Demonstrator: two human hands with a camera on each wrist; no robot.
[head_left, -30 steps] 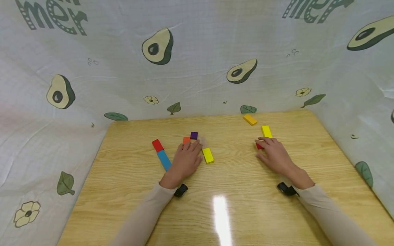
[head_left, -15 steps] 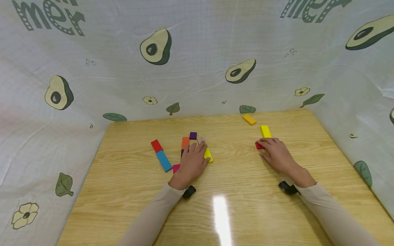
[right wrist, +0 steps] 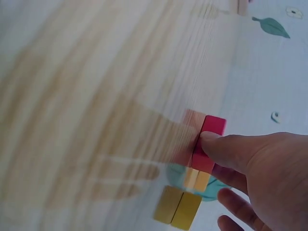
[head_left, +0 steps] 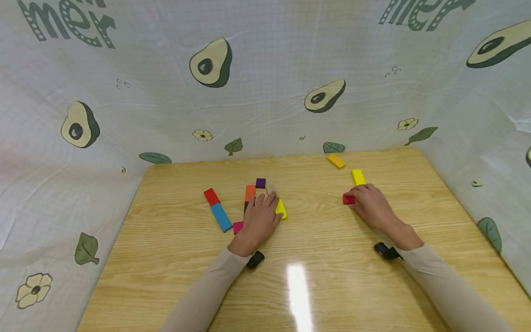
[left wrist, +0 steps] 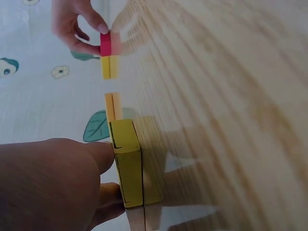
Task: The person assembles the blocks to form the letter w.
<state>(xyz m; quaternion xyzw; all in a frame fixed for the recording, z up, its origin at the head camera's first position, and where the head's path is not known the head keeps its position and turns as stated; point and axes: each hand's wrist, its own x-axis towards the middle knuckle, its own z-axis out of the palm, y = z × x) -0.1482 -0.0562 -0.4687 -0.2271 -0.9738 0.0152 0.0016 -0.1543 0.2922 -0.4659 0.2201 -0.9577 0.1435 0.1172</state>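
Note:
In the head view my left hand is over a cluster of blocks, fingers spread forward. Its thumb touches the yellow block, which lies flat on the table; its fingers cover part of a pale block. Around it are an orange block, a purple block, a dark block mostly hidden by the fingers, and a magenta block. At right, my right hand pinches a crimson block between thumb and fingers at table level. Just behind that hand lies another yellow block.
A red block and a blue block lie end to end, left of the cluster. An amber block is near the back edge of the wooden table. A printed cloth stands behind.
My left hand has moved right, uncovering the blue and magenta blocks and reaching the yellow block. My right hand has closed its fingers on the crimson block and turned it slightly.

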